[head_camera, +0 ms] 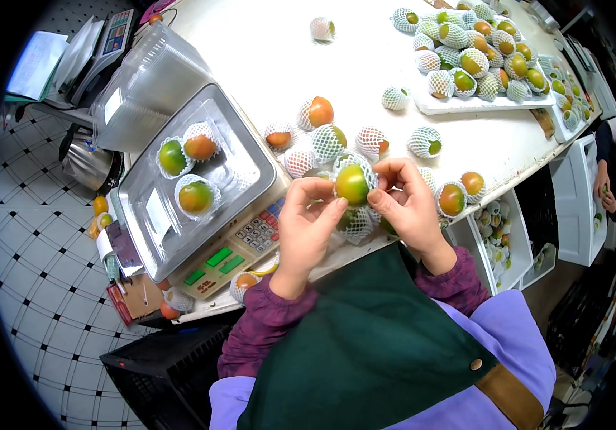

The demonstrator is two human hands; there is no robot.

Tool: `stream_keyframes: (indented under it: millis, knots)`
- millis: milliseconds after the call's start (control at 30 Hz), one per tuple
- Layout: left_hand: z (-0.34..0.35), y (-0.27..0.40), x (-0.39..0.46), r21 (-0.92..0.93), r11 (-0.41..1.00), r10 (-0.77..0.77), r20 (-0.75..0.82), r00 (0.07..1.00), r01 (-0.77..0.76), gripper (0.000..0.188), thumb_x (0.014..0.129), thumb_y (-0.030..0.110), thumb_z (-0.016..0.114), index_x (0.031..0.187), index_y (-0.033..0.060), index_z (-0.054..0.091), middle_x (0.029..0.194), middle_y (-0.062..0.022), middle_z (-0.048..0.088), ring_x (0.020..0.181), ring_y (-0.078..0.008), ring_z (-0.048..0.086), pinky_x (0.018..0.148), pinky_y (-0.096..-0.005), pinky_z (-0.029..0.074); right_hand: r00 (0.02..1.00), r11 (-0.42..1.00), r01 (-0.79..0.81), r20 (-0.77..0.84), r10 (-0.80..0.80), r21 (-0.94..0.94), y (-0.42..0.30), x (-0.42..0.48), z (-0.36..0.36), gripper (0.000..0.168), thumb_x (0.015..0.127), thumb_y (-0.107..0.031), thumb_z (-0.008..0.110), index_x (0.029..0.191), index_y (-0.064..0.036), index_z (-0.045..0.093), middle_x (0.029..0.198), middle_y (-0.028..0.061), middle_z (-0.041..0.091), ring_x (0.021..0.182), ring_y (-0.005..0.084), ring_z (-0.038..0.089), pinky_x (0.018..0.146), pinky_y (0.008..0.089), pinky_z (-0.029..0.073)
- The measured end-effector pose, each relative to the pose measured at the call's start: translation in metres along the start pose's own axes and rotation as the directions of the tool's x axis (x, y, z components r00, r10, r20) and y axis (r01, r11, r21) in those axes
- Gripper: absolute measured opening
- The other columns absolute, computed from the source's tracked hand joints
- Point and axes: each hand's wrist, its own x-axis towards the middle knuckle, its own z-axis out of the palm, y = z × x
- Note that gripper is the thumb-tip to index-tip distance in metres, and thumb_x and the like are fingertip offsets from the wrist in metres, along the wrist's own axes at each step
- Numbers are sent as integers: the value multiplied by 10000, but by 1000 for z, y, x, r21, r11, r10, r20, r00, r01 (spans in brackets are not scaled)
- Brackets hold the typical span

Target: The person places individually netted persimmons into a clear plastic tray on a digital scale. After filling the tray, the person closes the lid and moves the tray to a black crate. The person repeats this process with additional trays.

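A green-orange tomato [352, 184] in a white foam net is held between my left hand [310, 226] and my right hand [407, 207], fingertips pinching the net's edges on both sides. Just beyond lie several netted tomatoes, among them an orange one [320, 111] and a greenish one [328, 142]; others lie partly hidden beneath my hands. To the left, a clear plastic tray [179, 215] rests on the steel pan [265, 185] of a digital scale and holds three netted tomatoes. Two netted tomatoes [452, 199] sit by the table edge right of my right hand.
Stacked clear plastic trays [146, 80] stand beyond the scale. A white foam box [480, 105] heaped with netted tomatoes is at the far right. Below the table's right edge stands a white bin [517, 242] of netted produce. Another person's hands [603, 188] are at the far right.
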Motion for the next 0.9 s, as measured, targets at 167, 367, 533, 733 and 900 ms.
stream_keyframes:
  millis: [167,367,533,733,900]
  knots:
    - [-3,-2,0,203,946,260,-1,966,-254,307,818,-54,610,1106,-8,516,996,-38,481,865,-96,515,754,-215,469,972,958,-209,150,182,197,1,2,4,438,811,-177,704,1144,-9,474,908,20,536,799,61,518,709,215,443]
    - [-9,11,-6,531,773,359,85,929,-347,139,854,-34,572,992,-55,569,982,-41,502,815,-84,520,691,-203,440,947,943,-251,260,191,219,4,5,4,487,787,-125,707,1175,-17,432,1047,69,546,953,110,546,815,257,458]
    - [-15,17,-12,195,981,31,-115,993,-8,94,907,59,526,970,-10,539,922,-53,576,814,-131,567,741,-267,459,924,805,-341,332,192,485,14,6,2,483,763,-86,690,1176,-19,447,1080,77,544,1015,148,541,860,278,450]
    - [-24,24,-10,-465,859,-214,52,975,214,196,954,123,418,1054,-18,511,972,-91,609,887,-158,592,817,-317,477,803,622,-530,577,149,577,16,4,-3,527,775,-102,650,1241,0,426,1163,107,536,1050,190,546,911,317,438]
    - [-28,20,-12,-603,739,-285,123,950,300,258,958,170,388,1017,-35,534,972,-90,615,910,-162,591,822,-326,476,815,435,-566,555,169,700,19,1,5,534,770,-106,654,1239,-4,420,1158,111,540,1038,191,550,896,319,445]
